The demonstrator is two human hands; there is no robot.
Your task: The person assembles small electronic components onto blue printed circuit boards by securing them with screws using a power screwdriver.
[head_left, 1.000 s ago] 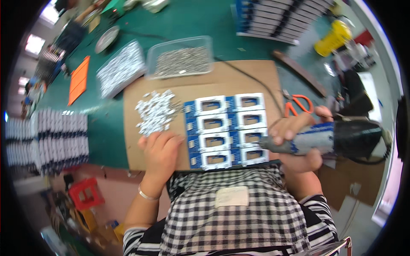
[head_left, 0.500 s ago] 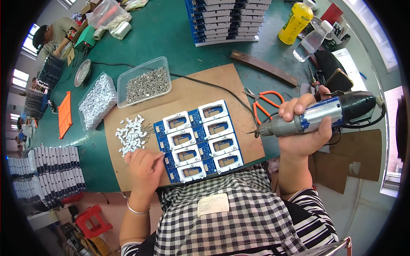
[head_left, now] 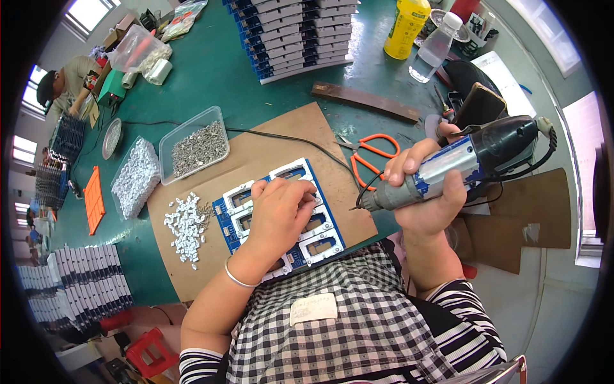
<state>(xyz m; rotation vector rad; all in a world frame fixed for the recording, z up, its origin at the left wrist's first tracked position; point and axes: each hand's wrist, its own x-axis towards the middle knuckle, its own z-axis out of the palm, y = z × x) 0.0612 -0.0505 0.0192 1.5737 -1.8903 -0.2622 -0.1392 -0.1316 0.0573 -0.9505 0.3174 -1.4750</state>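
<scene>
Left hand (head_left: 281,214) lies flat, holding nothing, on the blue panel (head_left: 279,217) at the cardboard's (head_left: 281,144) near edge — right hand (head_left: 425,192) grips the electric screwdriver (head_left: 460,166).

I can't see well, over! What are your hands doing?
Left hand flat on blue circuit panel. Right hand gripping electric screwdriver, off panel. Nothing between them.
</scene>
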